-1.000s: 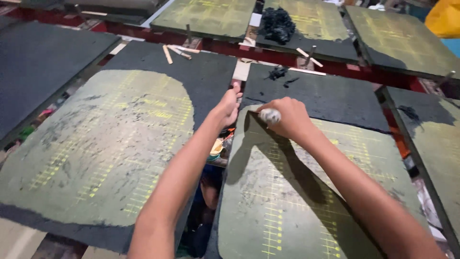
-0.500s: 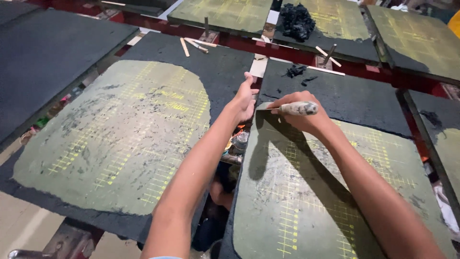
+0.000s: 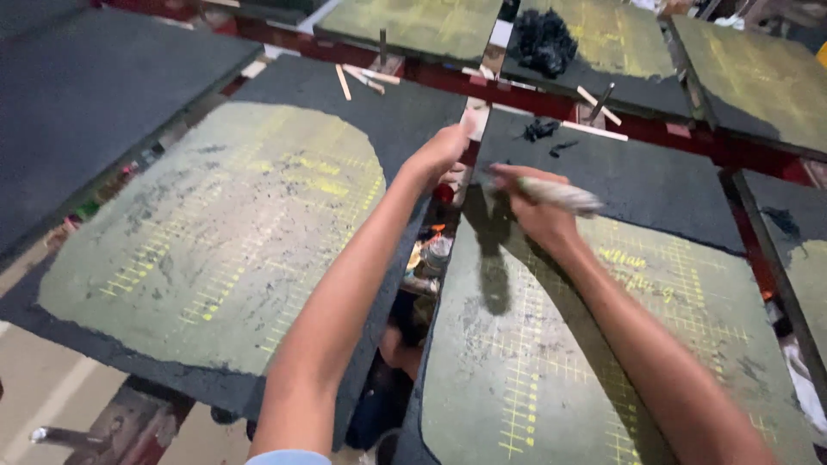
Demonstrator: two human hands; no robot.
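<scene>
Two hands at the gap between two dark boards.

Left board point(image 3: 215, 250) fills the frame's left; the left hand point(image 3: 439, 153) grips its right edge. Across the narrow gap point(image 3: 422, 284), centre frame, the right hand point(image 3: 538, 215) is closed around a pale stick point(image 3: 560, 196) over the right board point(image 3: 603, 327).

A red metal frame point(image 3: 551, 102) runs across the room. Dark flat boards point(image 3: 103, 95) with green coated areas lie on both sides of it. Below the frame, at the lower left, a pale floor point(image 3: 34, 387) shows.
</scene>
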